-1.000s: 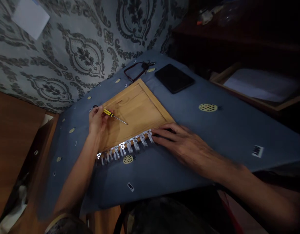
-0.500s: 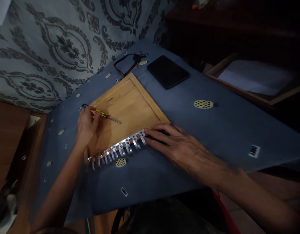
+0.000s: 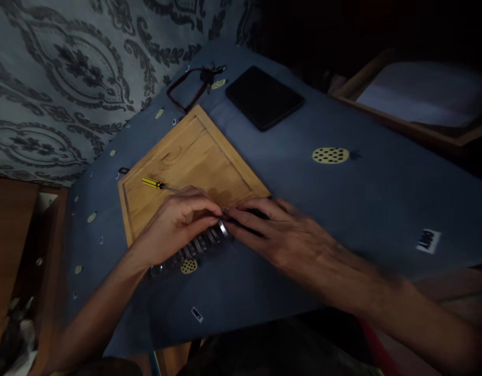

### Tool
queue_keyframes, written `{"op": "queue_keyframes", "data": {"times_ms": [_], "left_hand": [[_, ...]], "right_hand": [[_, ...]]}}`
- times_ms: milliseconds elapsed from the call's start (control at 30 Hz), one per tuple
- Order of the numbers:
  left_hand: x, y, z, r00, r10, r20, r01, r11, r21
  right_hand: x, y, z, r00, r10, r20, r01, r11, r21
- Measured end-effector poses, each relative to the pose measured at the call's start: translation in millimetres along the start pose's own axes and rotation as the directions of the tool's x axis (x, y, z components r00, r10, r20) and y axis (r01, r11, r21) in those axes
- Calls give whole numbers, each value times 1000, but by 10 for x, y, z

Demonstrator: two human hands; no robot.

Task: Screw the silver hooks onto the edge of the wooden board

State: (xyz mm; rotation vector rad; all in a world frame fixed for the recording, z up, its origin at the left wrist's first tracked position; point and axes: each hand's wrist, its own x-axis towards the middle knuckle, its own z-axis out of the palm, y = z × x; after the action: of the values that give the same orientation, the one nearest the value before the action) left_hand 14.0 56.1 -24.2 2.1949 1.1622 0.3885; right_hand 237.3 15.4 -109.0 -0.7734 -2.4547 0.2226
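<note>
A wooden board (image 3: 194, 156) lies on the blue cloth, with a row of small metal pieces (image 3: 197, 245) along its near edge. On the board's left part rests a yellow-handled screwdriver (image 3: 153, 183), with no hand on it. My left hand (image 3: 174, 227) covers the middle of the row, its fingers gathered at a metal piece near the right end. My right hand (image 3: 280, 235) lies with fingers stretched out flat at the same end. The two hands' fingertips almost meet.
A black tablet (image 3: 264, 96) and red-framed glasses (image 3: 186, 89) lie beyond the board. The blue cloth (image 3: 342, 209) has yellow pineapple prints. A wooden tray holding white paper (image 3: 413, 94) stands at the right. A patterned wall (image 3: 68, 68) rises behind.
My left hand has let go of the screwdriver, leaving it on the board, and moved right to the metal row beside my right hand. The view has shifted down.
</note>
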Motion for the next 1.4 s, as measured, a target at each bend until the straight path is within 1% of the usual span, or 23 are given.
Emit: {"op": "queue_keyframes", "data": {"times_ms": [100,267,433,567,800,967,1233,1400], "left_hand": [[19,-15,-12,999,9,41,-9,1000,10],[45,-20,-30,998,8,68,-8,1000,1],[66,-52,-24,994,17,104,-15,1000,-18],[75,-80,-10,995,15,100,-11,999,-37],[78,-114,5,995,8,101,-1,997,-72],[63,-118,31,996,-10,92,20,994,-107],[70,-80,53,996,-37,85,43,996,-72],[81,-57,53,995,-59,80,63,996,-58]], "right_hand": [[-6,-5,1,1000,10,-4,-10,1000,8],[14,-1,-22,1000,-11,-12,11,1000,3],[37,4,-52,999,-21,-44,21,1000,-4],[40,4,-45,999,-10,-31,10,1000,-15],[32,6,-36,998,-17,-67,17,1000,-5],[27,4,-37,999,-21,-50,20,1000,-15],[8,-5,-33,999,-7,-47,7,1000,-12],[7,-1,-38,999,-15,-47,16,1000,18]]}}
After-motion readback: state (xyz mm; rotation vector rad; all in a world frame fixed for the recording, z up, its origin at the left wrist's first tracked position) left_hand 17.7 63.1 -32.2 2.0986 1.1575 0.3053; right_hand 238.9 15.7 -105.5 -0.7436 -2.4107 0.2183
